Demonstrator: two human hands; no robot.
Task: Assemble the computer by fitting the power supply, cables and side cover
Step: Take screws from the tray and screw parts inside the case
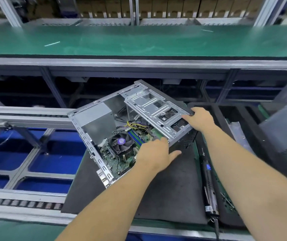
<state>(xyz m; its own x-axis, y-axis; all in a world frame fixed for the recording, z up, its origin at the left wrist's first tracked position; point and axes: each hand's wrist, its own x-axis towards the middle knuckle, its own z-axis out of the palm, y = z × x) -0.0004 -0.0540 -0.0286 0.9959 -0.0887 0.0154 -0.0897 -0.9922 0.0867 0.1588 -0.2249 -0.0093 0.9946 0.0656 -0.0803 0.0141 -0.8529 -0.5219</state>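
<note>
Head view, the only one supplied: an open computer case (130,129) lies on its side on a dark grey mat (165,188) at the edge of the workstation, turned at an angle to the bench, its side cover off and interior exposed. The left hand (154,156) rests on the near lower edge of the case, fingers reaching over the rim toward the board, thumb spread out along the dark front panel; it holds no separate part. The right hand (199,119) grips the far right corner of the drive cage (156,108), fingers curled over its edge. Inside, the power supply (97,117), a plain grey box, already sits in the upper rear corner. A bundle of yellow and black cables (135,125) runs loose above the motherboard (121,157), beside the cooler fan (119,141); whether any plug is seated cannot be determined. Judgement: the step in hand is positioning or steadying the case, with the supply fitted and cabling and cover outstanding. The next move calls for freeing one hand to route and seat the connectors while the other keeps the case from sliding on the mat. An electric screwdriver (208,180) lies on the mat just right of the case, with a small blue lit display; its characters are unreadable. The fan hub bears a purple round label, text illegible. No brand marking can be read anywhere. No side cover can be identified with confidence.
</note>
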